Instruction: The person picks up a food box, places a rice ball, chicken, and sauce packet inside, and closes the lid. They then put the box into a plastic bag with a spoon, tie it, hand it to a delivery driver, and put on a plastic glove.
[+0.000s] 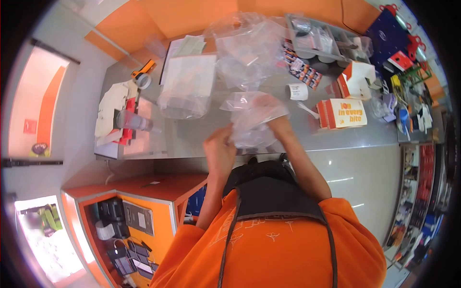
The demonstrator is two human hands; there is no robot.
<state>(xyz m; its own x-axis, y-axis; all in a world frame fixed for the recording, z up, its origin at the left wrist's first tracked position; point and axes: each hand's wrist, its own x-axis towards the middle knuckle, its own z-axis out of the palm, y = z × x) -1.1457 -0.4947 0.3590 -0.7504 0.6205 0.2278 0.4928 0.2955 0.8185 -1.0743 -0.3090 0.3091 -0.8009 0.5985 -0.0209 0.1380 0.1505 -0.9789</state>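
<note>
From the camera on my head I look down at the bench (180, 139). The clear bag (249, 126) is right in front of me, over the near edge of the bench, between my two hands. My left hand (222, 139) is curled up small, with its fingers closed on the side of the bag. My right hand (265, 103) is up at the top of the bag, with thin plastic over it. The plastic makes it blurry, so I can't tell if its fingers are wide or tight. I think I hold the bag from two sides because it is so floppy and would fold up by itself.

Just past my hands is a big pile of clear bags (249, 55). To the left is a flat stack of bags (189, 77). They are probably close so I can reach them easily. Two paper boxes (349, 113) stand on the right, well apart from the bag, maybe so they don't get bumped. A white spoon (308, 110) lies just beside the nearer box, and a small paper slip (297, 91) lies behind it, face up, perhaps so I can read it. The gray tray (321, 54) has walls inside, I guess to keep little things apart.
</note>
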